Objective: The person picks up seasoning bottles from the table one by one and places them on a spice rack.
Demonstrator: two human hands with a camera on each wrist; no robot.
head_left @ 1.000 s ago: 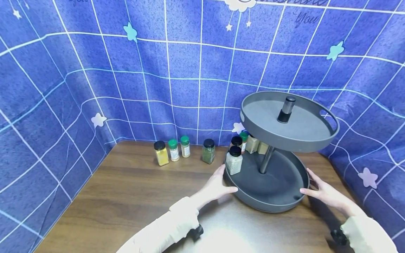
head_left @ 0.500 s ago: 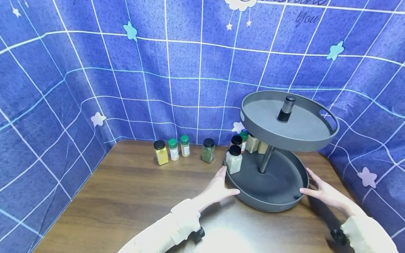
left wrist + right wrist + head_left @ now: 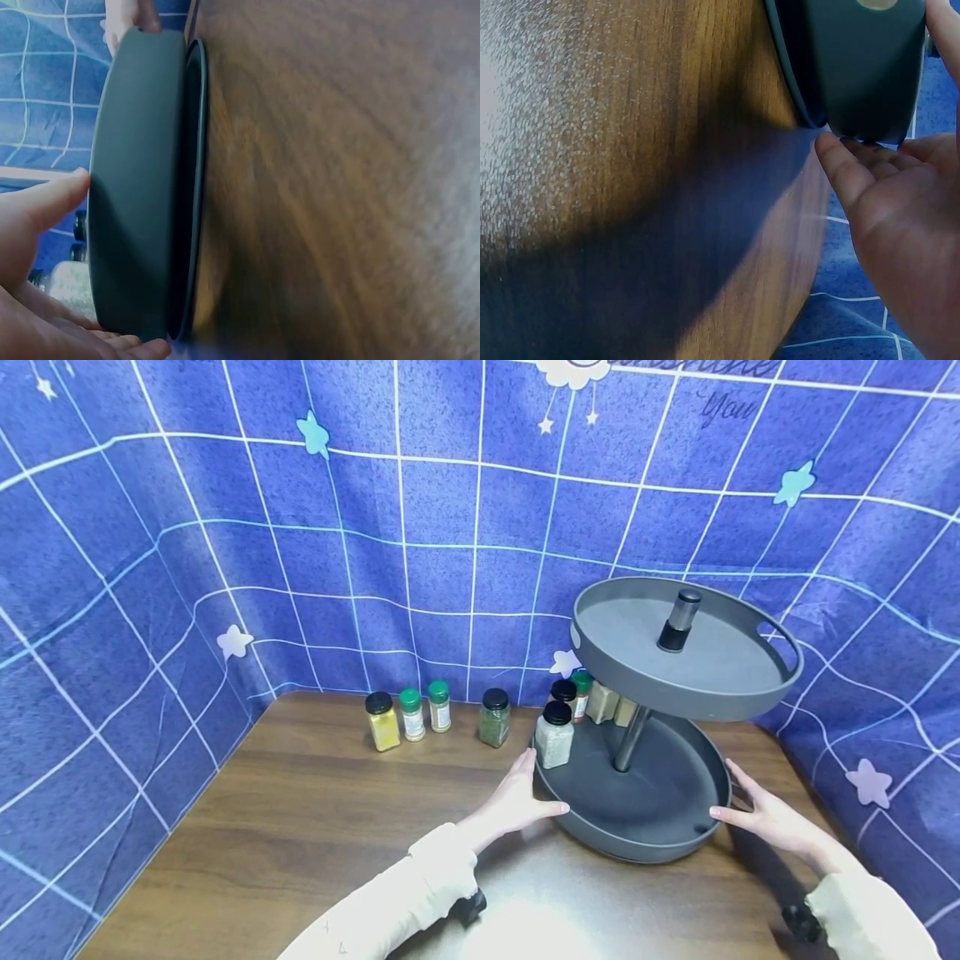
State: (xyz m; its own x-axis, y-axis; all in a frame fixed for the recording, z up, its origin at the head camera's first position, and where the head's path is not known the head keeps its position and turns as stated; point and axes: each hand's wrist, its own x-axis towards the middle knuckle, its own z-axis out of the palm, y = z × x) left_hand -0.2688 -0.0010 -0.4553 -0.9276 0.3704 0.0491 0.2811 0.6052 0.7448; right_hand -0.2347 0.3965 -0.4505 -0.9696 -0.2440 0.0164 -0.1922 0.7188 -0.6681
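A grey two-tier turntable organizer (image 3: 637, 845) stands on the wooden table at the right of the head view. My left hand (image 3: 517, 797) lies along the left front of its lower tier. The thumb reaches the rim and the other fingers touch the outer wall. At the right side of that tier, my right hand (image 3: 776, 818) touches the wall with spread, extended fingers. On the lower tier's left stands a jar of white contents with a black lid (image 3: 555, 745). Behind it are a black-lidded jar (image 3: 562, 692), a green-capped bottle (image 3: 581, 683) and square jars (image 3: 602, 702), partly hidden by the upper tier.
Left of the organizer, a jar of green herbs (image 3: 494, 722), two green-capped bottles (image 3: 440, 710) and a yellow jar (image 3: 384, 727) line the table's back (image 3: 315, 793). The upper tier (image 3: 645, 627) overhangs the lower one. A blue curtain (image 3: 375, 568) surrounds the table.
The lower tier has turned slightly: its back jars shift right and the white jar shifts back. My left hand slides a little along the wall; my right hand stays nearly still.
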